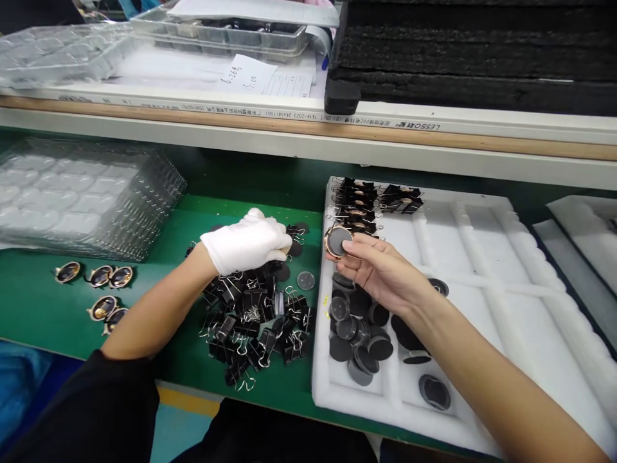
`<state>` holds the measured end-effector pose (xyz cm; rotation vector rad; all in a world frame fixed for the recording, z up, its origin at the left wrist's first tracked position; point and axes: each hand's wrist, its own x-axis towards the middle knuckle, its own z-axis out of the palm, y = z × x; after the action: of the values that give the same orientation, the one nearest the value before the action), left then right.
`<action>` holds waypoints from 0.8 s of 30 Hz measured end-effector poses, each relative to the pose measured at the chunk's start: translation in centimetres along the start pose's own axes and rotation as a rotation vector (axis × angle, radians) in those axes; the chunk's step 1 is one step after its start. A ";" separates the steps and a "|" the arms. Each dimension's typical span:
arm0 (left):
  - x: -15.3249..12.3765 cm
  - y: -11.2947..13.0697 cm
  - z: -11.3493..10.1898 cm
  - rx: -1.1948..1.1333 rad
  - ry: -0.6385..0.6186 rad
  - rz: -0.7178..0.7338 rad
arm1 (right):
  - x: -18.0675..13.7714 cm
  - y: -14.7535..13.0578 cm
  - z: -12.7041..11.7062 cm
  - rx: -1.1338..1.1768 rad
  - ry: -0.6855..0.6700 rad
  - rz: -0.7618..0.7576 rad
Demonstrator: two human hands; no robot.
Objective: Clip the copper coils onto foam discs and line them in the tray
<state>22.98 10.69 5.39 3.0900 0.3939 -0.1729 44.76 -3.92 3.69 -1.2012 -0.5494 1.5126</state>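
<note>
My left hand (248,244), in a white glove, is over the upper part of a heap of black binder clips (250,302). Its fingers are curled together, and whatever is between them is hidden. Bare, my right hand (380,267) pinches a round gold-rimmed case (339,242) with a dark grey disc on its face, just above the left edge of a white foam tray (321,379). Behind it, more gold-rimmed pieces clamped in binder clips (355,202) stand in rows in the tray. Dark round discs (361,334) lie piled in the compartment below my right hand.
Several gold-rimmed pieces (103,308) lie on the green table (43,308) at left. Behind them is a stack of clear plastic trays (81,199). A shelf edge (241,132) crosses above, bearing papers and black foam (472,58). More white foam (583,225) is at far right.
</note>
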 end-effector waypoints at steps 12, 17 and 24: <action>0.0 -0.6 0.3 -0.026 -0.026 -0.047 | -0.4 -1.0 -0.7 -0.143 -0.136 -0.068; 0.1 1.3 -0.8 -0.325 0.429 -0.220 | -0.8 -0.7 -0.5 -0.422 -0.238 -0.173; 0.0 5.4 -1.4 -0.597 0.580 -0.268 | -1.5 -0.4 -0.2 -0.478 -0.295 -0.301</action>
<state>24.52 5.50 6.79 2.4270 0.7124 0.7154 44.97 -5.18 4.55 -1.1836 -1.2876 1.3415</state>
